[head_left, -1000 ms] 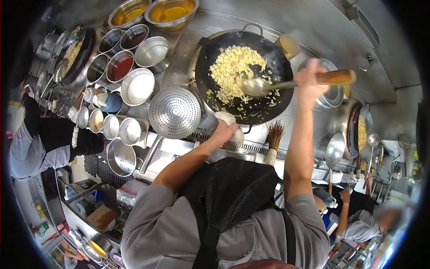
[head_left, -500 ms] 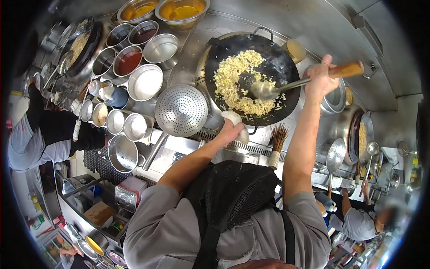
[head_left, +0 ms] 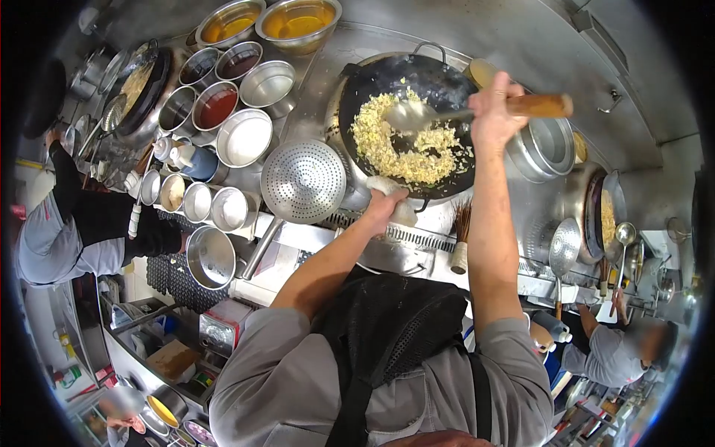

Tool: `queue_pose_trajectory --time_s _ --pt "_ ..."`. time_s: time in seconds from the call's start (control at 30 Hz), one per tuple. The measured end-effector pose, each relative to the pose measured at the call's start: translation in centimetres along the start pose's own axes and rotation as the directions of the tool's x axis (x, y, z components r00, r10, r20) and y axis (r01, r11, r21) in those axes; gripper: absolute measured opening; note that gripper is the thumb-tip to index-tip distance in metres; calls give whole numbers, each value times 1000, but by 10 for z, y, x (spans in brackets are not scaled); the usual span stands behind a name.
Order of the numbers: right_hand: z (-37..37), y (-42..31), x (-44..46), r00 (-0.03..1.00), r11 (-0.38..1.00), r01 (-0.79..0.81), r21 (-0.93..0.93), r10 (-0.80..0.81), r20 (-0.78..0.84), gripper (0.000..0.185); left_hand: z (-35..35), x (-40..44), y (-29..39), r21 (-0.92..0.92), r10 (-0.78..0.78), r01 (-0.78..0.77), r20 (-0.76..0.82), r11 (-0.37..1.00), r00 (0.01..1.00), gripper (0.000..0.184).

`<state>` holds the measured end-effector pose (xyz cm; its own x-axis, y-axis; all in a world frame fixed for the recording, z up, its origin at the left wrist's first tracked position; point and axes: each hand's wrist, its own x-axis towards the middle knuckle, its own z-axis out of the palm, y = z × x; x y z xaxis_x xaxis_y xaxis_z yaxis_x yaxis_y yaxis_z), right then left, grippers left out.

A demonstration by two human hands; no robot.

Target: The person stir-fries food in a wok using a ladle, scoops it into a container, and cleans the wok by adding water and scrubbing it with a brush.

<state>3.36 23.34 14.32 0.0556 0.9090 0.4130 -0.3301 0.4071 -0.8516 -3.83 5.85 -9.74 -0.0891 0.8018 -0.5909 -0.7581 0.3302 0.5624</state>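
In the head view, my right hand [head_left: 497,112] is wrapped round the handle of a metal wok ladle [head_left: 408,117], close to its wooden end. The ladle's head rests among chopped, pale yellow fried rice [head_left: 365,141] in a large black wok [head_left: 447,82]; motion blurs its outline. My left hand [head_left: 385,207] grips a folded whitish cloth [head_left: 403,215] at the wok's near rim, beside its small loop handle. How much of the rim the cloth covers is hidden by my fingers.
A perforated strainer [head_left: 304,182] lies left of the wok. Several metal seasoning pots, including red sauce [head_left: 216,109], stand beyond it. A bamboo brush [head_left: 461,238] is near the front edge. Co-workers stand at the left [head_left: 63,231] and right [head_left: 603,357].
My right hand and the ladle have moved left and away from me, across the wok. The rice has shifted, with some grains tossed. My left hand still holds the cloth at the rim.
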Motion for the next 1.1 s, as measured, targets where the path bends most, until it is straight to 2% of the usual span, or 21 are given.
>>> queue_pose_trajectory --time_s 0.07,0.13,0.2,0.23,0.27,0.33,0.4,0.43,0.47,0.53,0.57,0.63,0.67,0.7,0.77,0.8,0.87,0.93,0.97,1.03,1.1 --pt "-5 30 -19 991 997 -48 63 39 130 42 5 -8 14 0 -174 175 71 985 982 45" --pt "-4 -5 -36 967 987 -96 -129 123 222 42 6 -19 -9 6 122 -122 25 993 992 38" --pt "-10 -22 -60 965 976 62 -209 -5 264 40 16 -13 0 12 188 -188 3 982 982 36" --pt "-17 -16 -52 975 960 23 -280 40 218 39 12 -24 -17 6 205 -205 -46 979 978 33" --pt "-25 -18 -49 969 965 37 -260 28 244 38 -3 -11 -22 97 64 -63 -8 993 998 32" --pt "-38 -65 -66 971 982 -86 -171 121 206 39 -8 -39 -42 109 240 -225 -158 968 958 31" --pt "-75 -121 -95 944 996 -85 39 68 323 35 9 -133 -29 37 186 -184 -38 982 982 57" --pt "-87 -147 -118 927 993 -52 103 9 375 36 16 -169 -27 -26 200 -199 49 980 979 56" --pt "-94 -161 -134 907 985 -17 170 -56 418 38 29 -178 -33 86 283 -273 -150 958 947 36" --pt "-115 -131 -150 900 992 -20 121 -35 434 37 35 -163 -38 99 227 -213 -168 972 959 33" --pt "-114 -104 -146 920 1000 26 -2 -23 390 37 59 -155 -22 132 179 -146 -296 980 938 28" --pt "-106 -49 -140 961 981 53 -188 1 277 36 24 -91 -47 231 241 -203 -149 951 959 32" --pt "-109 -31 -131 924 943 193 -272 -81 373 31 16 -85 -61 274 258 -235 -50 933 965 33" --pt "-120 -41 -132 898 858 320 -403 -138 418 31 31 -146 -61 627 394 -259 -84 735 915 32" --pt "-136 -82 -143 859 891 356 -281 -194 474 26 -3 -174 -116 95 271 -268 -29 959 962 36" --pt "-145 -102 -151 830 930 348 -116 -249 498 24 26 -209 -102 193 291 -265 -119 945 949 39" --pt "-155 -127 -169 795 940 319 118 -334 507 20 42 -225 -90 55 159 -152 -140 987 977 35" --pt "-159 -117 -185 845 952 303 39 -288 452 23 83 -206 -51 -34 132 -138 -127 990 983 28" --pt "-166 -98 -179 859 936 284 -208 -151 490 25 91 -168 -38 17 158 -157 -163 987 974 26" --pt "-157 -41 -159 914 893 254 -371 -95 395 28 76 -140 -61 80 173 -159 -204 984 964 24" --pt "-140 -34 -142 955 914 236 -330 -155 253 31 47 -119 -96 89 275 -268 -80 959 958 22"
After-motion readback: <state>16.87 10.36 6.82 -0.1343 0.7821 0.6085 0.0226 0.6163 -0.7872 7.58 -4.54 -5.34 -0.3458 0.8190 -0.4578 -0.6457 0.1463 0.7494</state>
